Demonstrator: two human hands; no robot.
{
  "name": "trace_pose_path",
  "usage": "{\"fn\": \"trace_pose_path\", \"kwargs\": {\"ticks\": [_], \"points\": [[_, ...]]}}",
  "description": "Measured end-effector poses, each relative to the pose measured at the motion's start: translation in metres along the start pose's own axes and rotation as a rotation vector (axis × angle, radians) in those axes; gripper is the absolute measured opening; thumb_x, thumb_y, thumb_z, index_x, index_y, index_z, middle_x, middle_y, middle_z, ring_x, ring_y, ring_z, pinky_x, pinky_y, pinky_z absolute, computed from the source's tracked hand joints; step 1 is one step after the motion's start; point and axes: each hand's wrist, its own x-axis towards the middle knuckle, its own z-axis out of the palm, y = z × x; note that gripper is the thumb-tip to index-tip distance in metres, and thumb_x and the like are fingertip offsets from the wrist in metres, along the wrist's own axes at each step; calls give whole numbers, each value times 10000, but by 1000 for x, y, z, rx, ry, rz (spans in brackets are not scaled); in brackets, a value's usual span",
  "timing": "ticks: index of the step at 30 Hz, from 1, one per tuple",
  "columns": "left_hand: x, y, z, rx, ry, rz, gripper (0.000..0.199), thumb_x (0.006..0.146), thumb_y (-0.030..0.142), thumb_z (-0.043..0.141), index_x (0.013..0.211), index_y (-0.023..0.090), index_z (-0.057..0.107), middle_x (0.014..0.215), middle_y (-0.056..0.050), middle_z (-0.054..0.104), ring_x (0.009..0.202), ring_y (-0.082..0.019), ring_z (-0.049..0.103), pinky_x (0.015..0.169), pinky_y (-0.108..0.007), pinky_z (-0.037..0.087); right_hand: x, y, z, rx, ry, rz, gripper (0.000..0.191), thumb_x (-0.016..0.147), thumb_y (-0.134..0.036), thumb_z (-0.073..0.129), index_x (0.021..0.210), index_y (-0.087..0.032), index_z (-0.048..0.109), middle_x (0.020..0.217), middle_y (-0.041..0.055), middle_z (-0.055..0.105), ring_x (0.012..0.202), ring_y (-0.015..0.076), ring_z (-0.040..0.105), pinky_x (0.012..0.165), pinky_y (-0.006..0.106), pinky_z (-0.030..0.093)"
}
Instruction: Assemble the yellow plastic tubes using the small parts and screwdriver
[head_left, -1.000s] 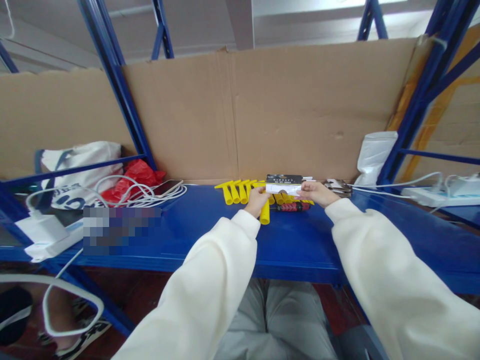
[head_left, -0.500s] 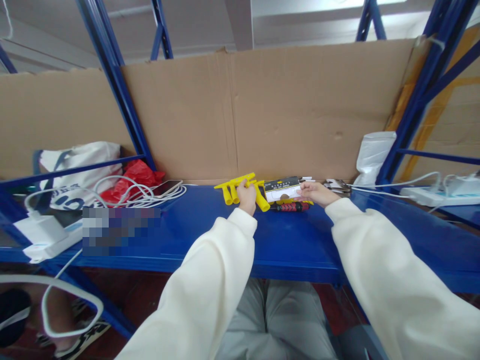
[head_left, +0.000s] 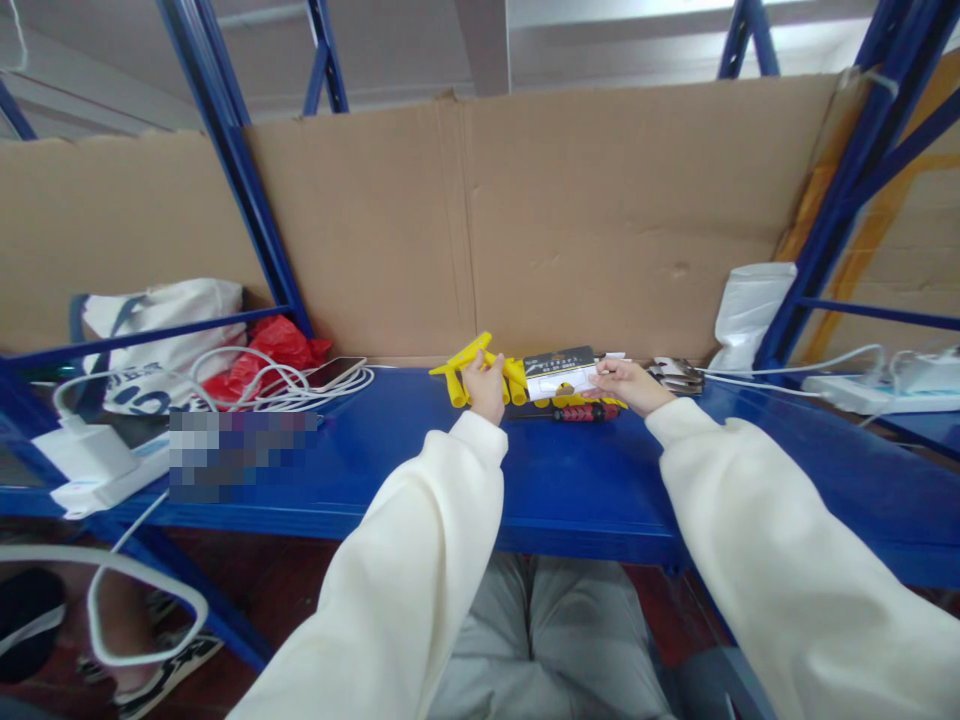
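My left hand (head_left: 486, 388) is closed around a yellow plastic piece (head_left: 471, 352), whose long flat end sticks up past the fingers; the palm side is hidden. Several similar yellow pieces with tube-like stems (head_left: 516, 385) lie beside and behind that hand. A small black-and-white printed box (head_left: 559, 374) is pinched at its right end by my right hand (head_left: 626, 383), with its printed face toward me. Below the box, a screwdriver with a red and black handle (head_left: 585, 412) lies on the blue shelf (head_left: 570, 480). More yellow shows behind it.
Dark packets (head_left: 675, 374) lie right of my right hand, near a white pouch (head_left: 752, 315). Cardboard (head_left: 585, 220) stands along the back. On the left are coiled white cables (head_left: 322, 390), a red bag (head_left: 277, 345), a cloth bag (head_left: 161, 340) and a power strip (head_left: 112, 485).
My left hand has shifted slightly left, and the yellow piece at its fingers tilts more steeply. The tube stem right of it now sits farther back. The box has moved slightly left.
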Motion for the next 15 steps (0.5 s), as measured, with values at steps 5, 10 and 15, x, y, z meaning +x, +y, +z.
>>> {"fn": "trace_pose_path", "kwargs": {"ticks": [5, 10, 15], "points": [[-30, 11, 14, -10, -106, -107, 226, 685, 114, 745, 903, 153, 699, 690, 13, 691, 756, -150, 697, 753, -270, 539, -3, -1, 17, -19, -43, -103, 477, 504, -520, 860, 697, -220, 543, 744, 17, 729, 765, 233, 729, 894, 450, 571], [-52, 19, 22, -15, -311, -264, 264, 745, 419, 728, 806, 163, 716, 727, -60, 728, 881, -258, 719, 794, -397, 564, -4, -4, 26, -8, 28, -190, 483, 536, -537, 836, 703, -229, 504, 732, 4, 710, 749, 218, 722, 836, 427, 589], [-56, 23, 28, 30, -392, -307, 381, 802, 559, 624, 884, 204, 738, 885, -76, 764, 1025, -272, 697, 855, -361, 550, 0, -1, 23, 1, 157, -236, 464, 554, -542, 814, 704, -232, 503, 705, -1, 688, 715, 201, 711, 827, 416, 590]]}}
